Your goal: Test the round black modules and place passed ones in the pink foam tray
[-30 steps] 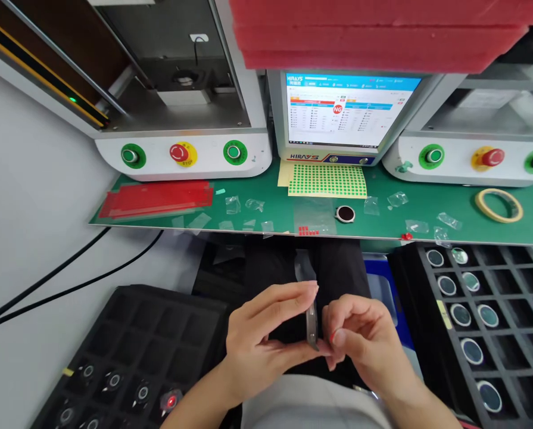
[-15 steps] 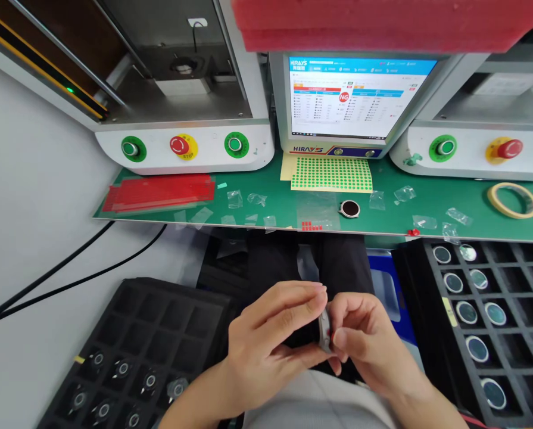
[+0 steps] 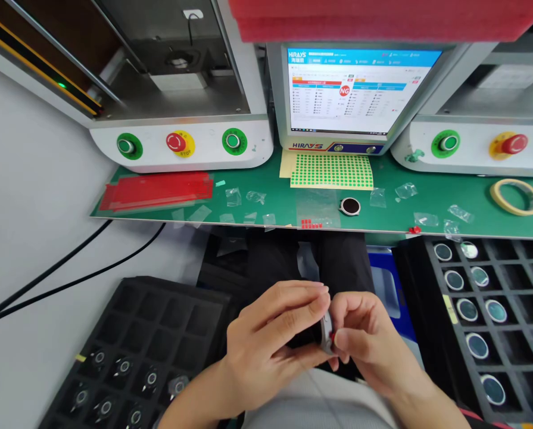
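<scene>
Above my lap, my left hand (image 3: 277, 342) is wrapped round a silver watch case (image 3: 326, 333), held on edge between thumb and fingers. My right hand (image 3: 364, 339) is closed against the case's right side, thumb and forefinger pinched. A small bit of red (image 3: 332, 338) shows at the thumb tip, touching the case's side; it looks like a piece of red film. Most of the watch case is hidden by my fingers. Another round watch case (image 3: 350, 207) with a dark face lies on the green bench (image 3: 266, 199), near small red squares (image 3: 311, 224) on clear film.
Black trays of round watch parts stand low on the left (image 3: 159, 322) and right (image 3: 516, 316). On the bench lie red strips (image 3: 159, 190), a green-dot sticker sheet (image 3: 333, 171), clear film scraps and a tape roll (image 3: 493, 190). Behind are a monitor (image 3: 359, 95) and machines with push buttons.
The view has shifted slightly. My hands stay almost in place round the watch case, and the red bit at my right thumb shows a little more.
</scene>
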`<action>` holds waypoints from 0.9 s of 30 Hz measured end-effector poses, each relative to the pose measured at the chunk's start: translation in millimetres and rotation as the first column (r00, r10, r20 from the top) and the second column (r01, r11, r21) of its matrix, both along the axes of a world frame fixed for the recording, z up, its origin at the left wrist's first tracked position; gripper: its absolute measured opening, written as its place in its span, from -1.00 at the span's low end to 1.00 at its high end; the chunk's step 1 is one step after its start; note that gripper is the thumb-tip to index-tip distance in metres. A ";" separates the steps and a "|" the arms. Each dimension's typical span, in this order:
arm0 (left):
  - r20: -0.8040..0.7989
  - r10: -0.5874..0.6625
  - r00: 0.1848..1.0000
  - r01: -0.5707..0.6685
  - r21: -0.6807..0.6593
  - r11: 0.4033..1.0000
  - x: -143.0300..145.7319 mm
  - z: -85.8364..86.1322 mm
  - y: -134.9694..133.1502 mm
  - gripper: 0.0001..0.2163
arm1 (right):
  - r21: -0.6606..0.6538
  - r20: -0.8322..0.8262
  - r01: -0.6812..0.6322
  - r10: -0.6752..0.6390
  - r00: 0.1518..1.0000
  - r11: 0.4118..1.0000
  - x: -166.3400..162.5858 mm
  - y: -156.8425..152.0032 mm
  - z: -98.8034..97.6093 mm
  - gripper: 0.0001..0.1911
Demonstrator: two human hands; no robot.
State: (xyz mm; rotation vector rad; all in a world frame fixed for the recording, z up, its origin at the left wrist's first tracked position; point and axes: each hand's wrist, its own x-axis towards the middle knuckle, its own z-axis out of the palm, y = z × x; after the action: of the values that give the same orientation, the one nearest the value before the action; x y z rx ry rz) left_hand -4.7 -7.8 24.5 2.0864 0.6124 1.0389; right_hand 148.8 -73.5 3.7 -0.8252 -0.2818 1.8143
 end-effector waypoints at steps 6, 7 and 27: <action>0.004 0.007 1.000 -0.007 0.025 1.000 -0.9 -0.6 1.0 -0.56 | -0.006 0.002 -0.005 0.005 1.000 1.000 -0.9 1.4 0.9 -0.74; -0.002 0.010 1.000 -0.010 0.030 1.000 -1.5 -0.1 1.2 -0.54 | -0.007 -0.008 -0.012 0.012 1.000 1.000 -0.9 2.8 1.2 -0.73; 0.471 0.252 0.845 0.412 -0.875 0.253 15.3 -32.7 15.2 -0.72 | 0.081 0.070 0.290 -0.296 0.953 0.954 15.6 6.2 -1.1 -0.85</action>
State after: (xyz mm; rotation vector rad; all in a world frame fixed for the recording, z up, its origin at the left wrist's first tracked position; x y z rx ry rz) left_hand 10.5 7.4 -8.2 0.6036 0.5921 0.7516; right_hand 164.4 -67.3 2.5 -0.8455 -0.2584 1.4879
